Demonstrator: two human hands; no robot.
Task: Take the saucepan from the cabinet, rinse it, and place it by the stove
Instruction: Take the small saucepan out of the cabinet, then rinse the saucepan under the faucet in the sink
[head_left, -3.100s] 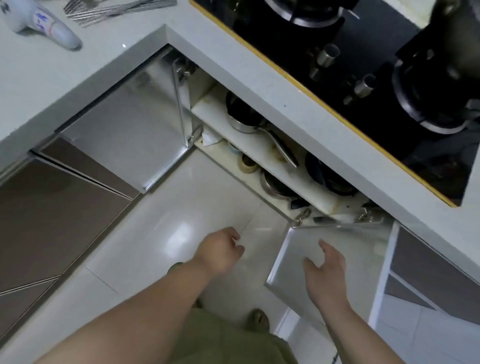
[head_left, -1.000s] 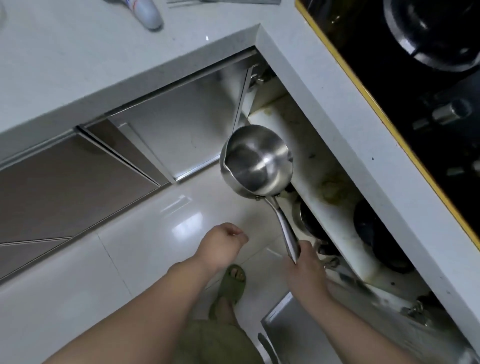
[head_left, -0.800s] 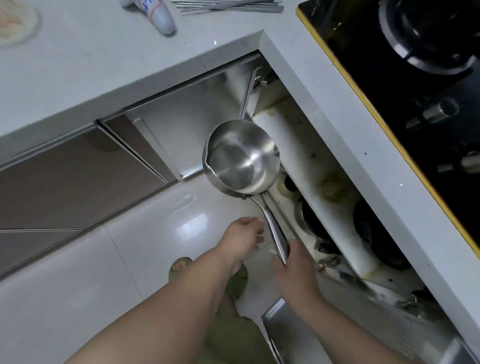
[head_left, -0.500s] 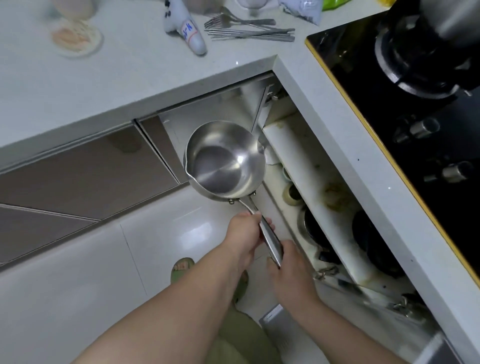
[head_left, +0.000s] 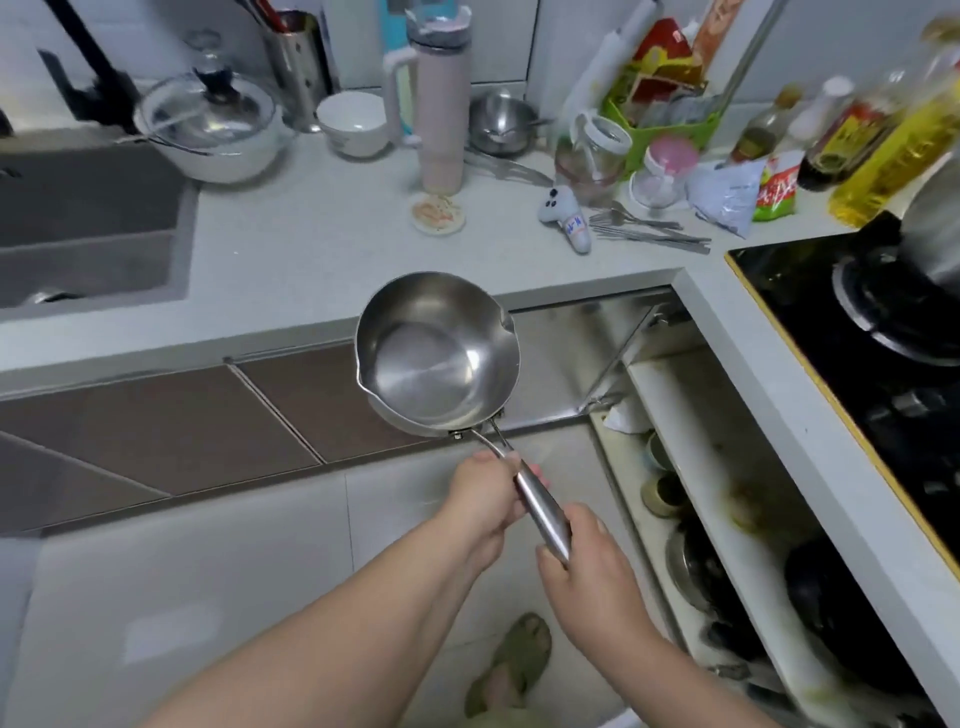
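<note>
Both hands grip the handle of the shiny round steel saucepan: left hand wrapped near the bowl, right hand closed on the handle's end. The empty pan hangs in the air before the white bench, with the open cabinet to its right.

pink bottle, white bowl, glass-lidded pot, forks
</note>
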